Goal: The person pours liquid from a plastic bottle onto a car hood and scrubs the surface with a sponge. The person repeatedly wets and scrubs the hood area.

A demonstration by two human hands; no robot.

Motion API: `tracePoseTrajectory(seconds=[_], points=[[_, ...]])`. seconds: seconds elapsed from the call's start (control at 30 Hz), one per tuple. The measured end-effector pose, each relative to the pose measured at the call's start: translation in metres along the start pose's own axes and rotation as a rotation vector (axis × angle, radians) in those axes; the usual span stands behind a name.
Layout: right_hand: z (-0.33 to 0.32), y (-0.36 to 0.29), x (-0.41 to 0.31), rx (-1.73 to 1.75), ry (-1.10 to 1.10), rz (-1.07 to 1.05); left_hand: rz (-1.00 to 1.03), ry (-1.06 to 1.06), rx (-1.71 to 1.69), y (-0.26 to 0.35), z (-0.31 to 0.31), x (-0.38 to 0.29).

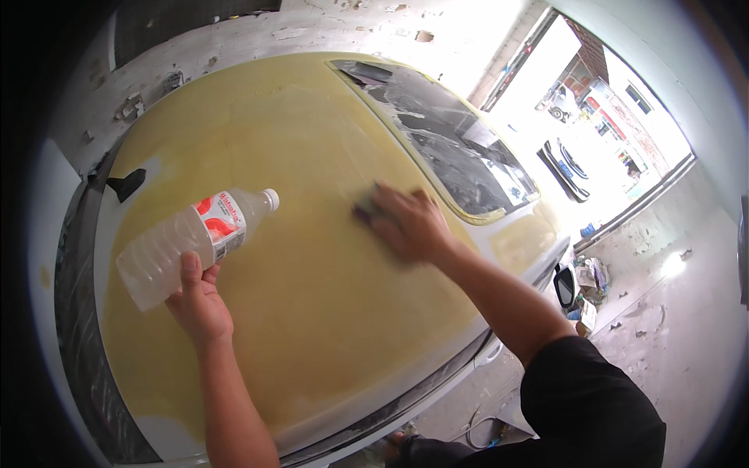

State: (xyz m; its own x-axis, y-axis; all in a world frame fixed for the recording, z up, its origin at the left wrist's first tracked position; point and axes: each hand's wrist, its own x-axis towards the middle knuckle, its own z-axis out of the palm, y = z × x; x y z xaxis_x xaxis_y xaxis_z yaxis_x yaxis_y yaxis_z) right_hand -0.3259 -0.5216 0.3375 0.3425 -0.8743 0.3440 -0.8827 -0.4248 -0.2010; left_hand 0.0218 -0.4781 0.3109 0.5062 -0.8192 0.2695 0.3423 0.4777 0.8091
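My left hand [202,301] grips the lower part of a clear plastic bottle [161,251] with a red and white label and a white cap [271,199]. The bottle tilts over the car roof [281,316], its capped end up and to the right. Blurred by motion, my right hand [406,219] bends over a small dark pad [364,209] against the roof; what kind of pad it is, I cannot tell. The roof is coated dull yellow, with paler grey-white patches along its edges.
A black shark-fin antenna [127,185] stands at the roof's left end. Beyond my right hand is the windshield [450,134], smeared and bearing dark sheets [368,73]. A side mirror [564,286] juts out at right. A detached bumper [564,169] lies by the open doorway.
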Motion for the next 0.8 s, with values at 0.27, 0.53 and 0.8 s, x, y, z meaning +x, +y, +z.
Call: tracePoseTrajectory(seconds=[0.27, 0.53, 0.8], points=[[0.005, 0.022, 0.028, 0.0, 0.045, 0.137, 0.05, -0.035, 0.094, 0.0, 0.0, -0.006], [-0.028, 0.009, -0.051, -0.022, 0.004, 0.188, -0.003, -0.071, 0.113, 0.012, 0.021, -0.021], [-0.015, 0.031, 0.006, -0.058, 0.03, 0.356, -0.077, 0.001, -0.013, 0.009, 0.119, -0.058]])
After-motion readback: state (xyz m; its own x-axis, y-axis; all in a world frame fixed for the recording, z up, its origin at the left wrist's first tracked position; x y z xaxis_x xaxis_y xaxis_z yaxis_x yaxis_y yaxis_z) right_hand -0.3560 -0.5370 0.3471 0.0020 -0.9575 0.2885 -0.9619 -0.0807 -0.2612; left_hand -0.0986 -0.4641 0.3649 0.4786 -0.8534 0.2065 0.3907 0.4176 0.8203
